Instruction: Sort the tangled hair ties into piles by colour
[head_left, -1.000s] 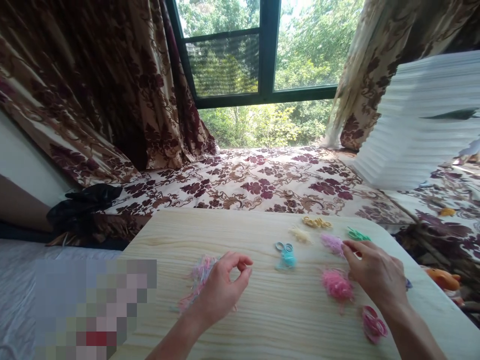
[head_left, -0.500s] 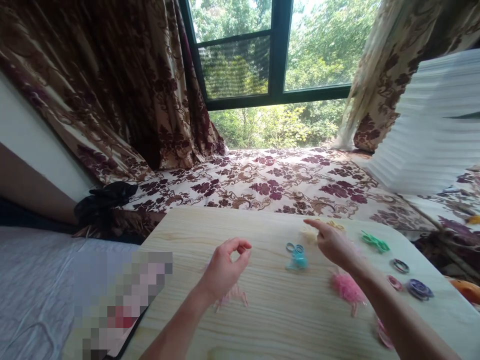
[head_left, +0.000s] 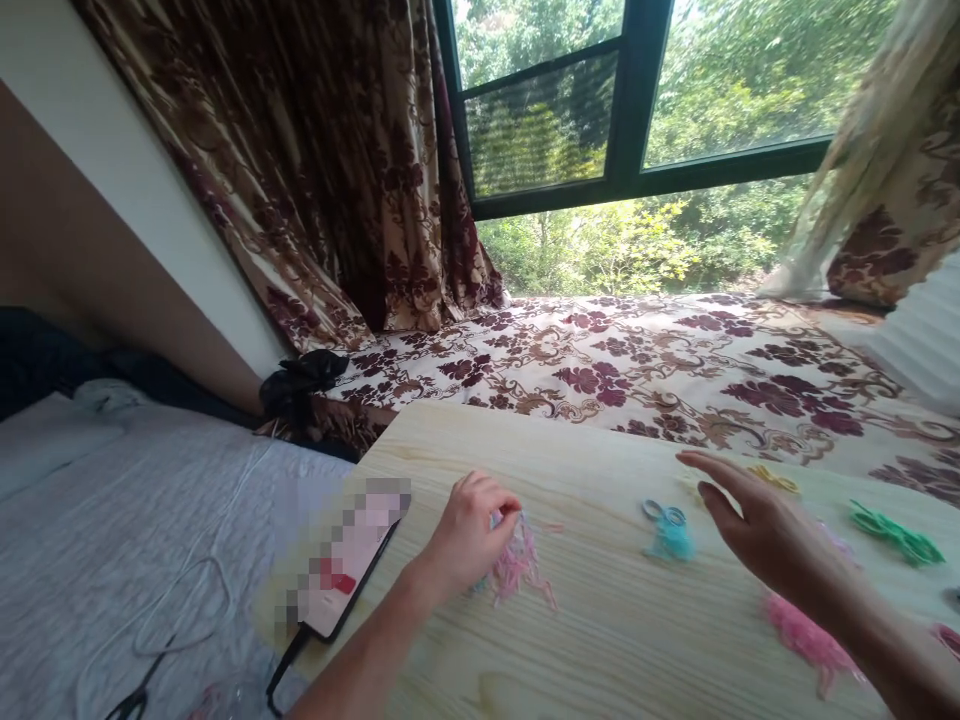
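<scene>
Head view: one pale wooden desk point(head_left: 630, 640). Left hand point(head_left: 474, 528): grip curled, at a pastel strand bundle point(head_left: 517, 568) lying at its four o'clock; the fingers hide whether any strand is pinched. Right hand point(head_left: 754, 512): grip spread, holding nothing, raised over the desk. About the right hand: teal tangle point(head_left: 673, 540) with blue rings point(head_left: 674, 516), eight o'clock; yellow bands point(head_left: 774, 480), one o'clock; green bands point(head_left: 896, 532), three o'clock; pink tangle point(head_left: 806, 632), five o'clock. Spacing apparently keeps colours unmixed.
</scene>
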